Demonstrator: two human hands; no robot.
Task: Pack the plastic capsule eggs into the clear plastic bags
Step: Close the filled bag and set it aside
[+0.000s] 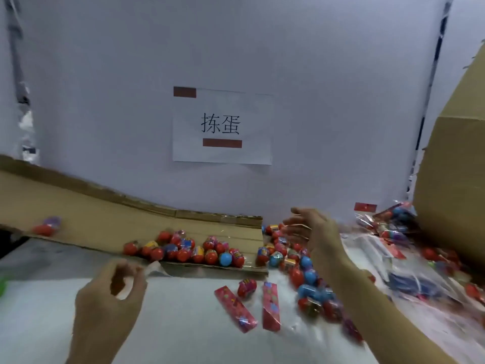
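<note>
Capsule eggs (183, 249), mostly red with a few blue and yellow, lie heaped on a flattened cardboard sheet (110, 219) at the back of the white table (183, 324), presumably tipped there so that they stay corralled yet within reach. At far left one stray egg (44, 228) sits apart on the same cardboard. Left hand (110, 292): raised above the near table, fingers curled toward the thumb and pinching the corner of a clear plastic bag (154, 267), probably to separate it or hold its mouth ready for filling; blur hides the bag's full outline. Centre: two flat red header-card bags (235, 308) lie on the table with a single egg (246, 287) between them, apparently staged for the next pack. A paper sign (222, 126) is taped to the grey backing wall above. Right hand (312, 232): arm extended forward over a second drift of eggs (307, 274), fingers spread and straight, gripping nothing plainly; a film of plastic seems to lie against the palm, but blur prevents certainty. Far right: filled bags (393, 222) are piled beside a large cardboard box (451, 179), judged to be the finished stack.
</note>
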